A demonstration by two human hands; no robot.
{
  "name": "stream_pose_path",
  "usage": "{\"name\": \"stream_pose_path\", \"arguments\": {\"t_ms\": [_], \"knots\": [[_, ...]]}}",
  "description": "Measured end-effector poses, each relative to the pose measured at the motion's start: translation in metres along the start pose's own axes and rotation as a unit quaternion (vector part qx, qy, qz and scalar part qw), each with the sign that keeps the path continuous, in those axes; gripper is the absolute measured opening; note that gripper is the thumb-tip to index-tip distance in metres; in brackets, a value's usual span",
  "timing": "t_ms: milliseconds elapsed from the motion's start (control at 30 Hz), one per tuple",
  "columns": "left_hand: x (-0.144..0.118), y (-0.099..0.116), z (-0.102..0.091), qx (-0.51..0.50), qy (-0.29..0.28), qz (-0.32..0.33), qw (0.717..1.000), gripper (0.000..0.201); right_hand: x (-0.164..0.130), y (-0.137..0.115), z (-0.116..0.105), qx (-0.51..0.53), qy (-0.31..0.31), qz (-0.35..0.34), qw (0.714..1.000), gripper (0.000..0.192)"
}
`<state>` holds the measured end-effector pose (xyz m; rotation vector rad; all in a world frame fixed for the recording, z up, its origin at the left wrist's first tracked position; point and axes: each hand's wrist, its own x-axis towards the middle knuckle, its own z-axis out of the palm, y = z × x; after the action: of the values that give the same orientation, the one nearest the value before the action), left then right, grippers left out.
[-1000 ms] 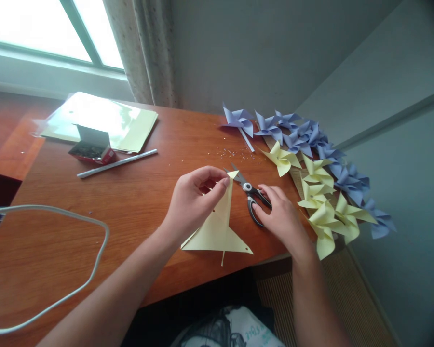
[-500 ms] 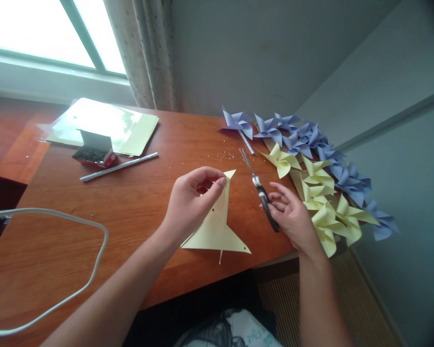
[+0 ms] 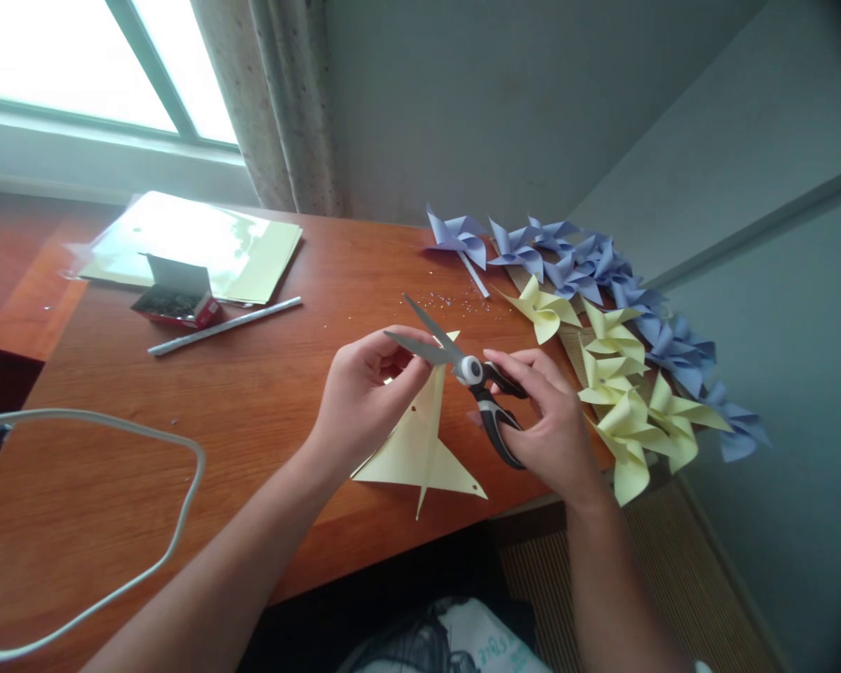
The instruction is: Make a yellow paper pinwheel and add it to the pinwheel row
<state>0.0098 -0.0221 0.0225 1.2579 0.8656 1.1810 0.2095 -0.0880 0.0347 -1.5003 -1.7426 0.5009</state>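
My left hand [image 3: 375, 388] pinches the upper part of a pale yellow cut paper piece [image 3: 420, 458]. Small punched holes show in the paper, and its lower points hang or rest by the table's near side. In my right hand [image 3: 550, 416] is a pair of scissors [image 3: 471, 371] with black and white handles, fingers in the loops. The scissor blades are spread and point left, just over the fingertips of my left hand and the top of the paper. Whether the blades touch the paper I cannot tell.
Purple pinwheels [image 3: 575, 276] and yellow pinwheels [image 3: 631, 435] lie along the table's right side. Behind are paper scraps [image 3: 455, 302]. At left are a yellow paper stack [image 3: 273, 257], a small red box [image 3: 178, 304], a rolled paper stick [image 3: 224, 327] and a white cable [image 3: 200, 467].
My right hand has moved left and turned the scissors, which have gone from closed to spread blades beside the paper. My left hand keeps its pinch in nearly the same place.
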Motion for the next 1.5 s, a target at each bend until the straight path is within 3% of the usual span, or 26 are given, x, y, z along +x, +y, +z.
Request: {"name": "stream_pose_path", "arguments": {"t_ms": [300,1500], "knots": [[-0.001,0.006,0.002,0.003,-0.001,0.002,1.000,0.007,0.001,0.000,-0.007,-0.088,0.020,-0.052,0.995,0.057],[-0.001,0.001,0.000,0.035,-0.014,0.021,0.999,0.008,0.000,0.003,-0.014,-0.087,0.002,-0.063,0.994,0.060]]}}
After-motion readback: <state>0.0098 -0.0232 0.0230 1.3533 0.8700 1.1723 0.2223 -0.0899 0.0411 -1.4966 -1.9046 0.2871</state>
